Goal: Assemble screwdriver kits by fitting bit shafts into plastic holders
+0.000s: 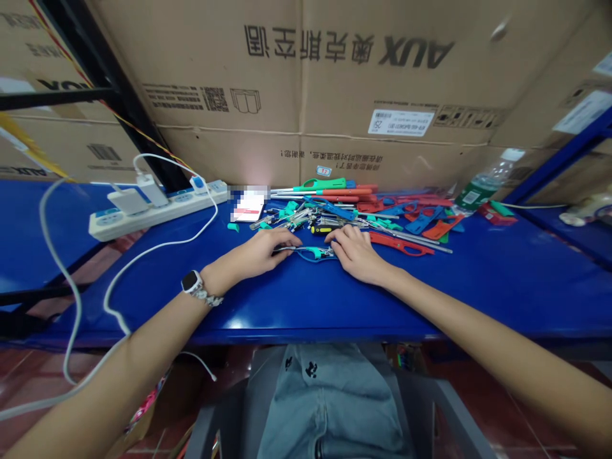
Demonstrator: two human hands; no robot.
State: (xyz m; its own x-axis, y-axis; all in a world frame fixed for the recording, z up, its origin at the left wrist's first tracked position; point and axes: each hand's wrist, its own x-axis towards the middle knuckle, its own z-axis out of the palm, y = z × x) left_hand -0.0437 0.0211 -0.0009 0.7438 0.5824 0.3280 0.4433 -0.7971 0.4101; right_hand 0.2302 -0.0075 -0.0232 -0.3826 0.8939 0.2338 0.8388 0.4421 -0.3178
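Observation:
Both hands meet around a blue lighter casing (317,255) with a green trigger piece, low over the blue table. My left hand (270,251) pinches its thin metal end at the left. At the casing's right end, my right hand (354,253) has its fingers bent and pressed on it. Just behind the hands lies a yellow and black screwdriver (326,229), beside a heap of small metal and green parts (291,215). A red lighter casing (400,243) rests to the right of my right hand.
On the blue table (268,306), a white power strip (179,208) with chargers and cables lies left, near a phone (248,204). Blue and red casings (423,220) and a green-labelled bottle (485,185) are right. A large cardboard box (335,89) stands behind.

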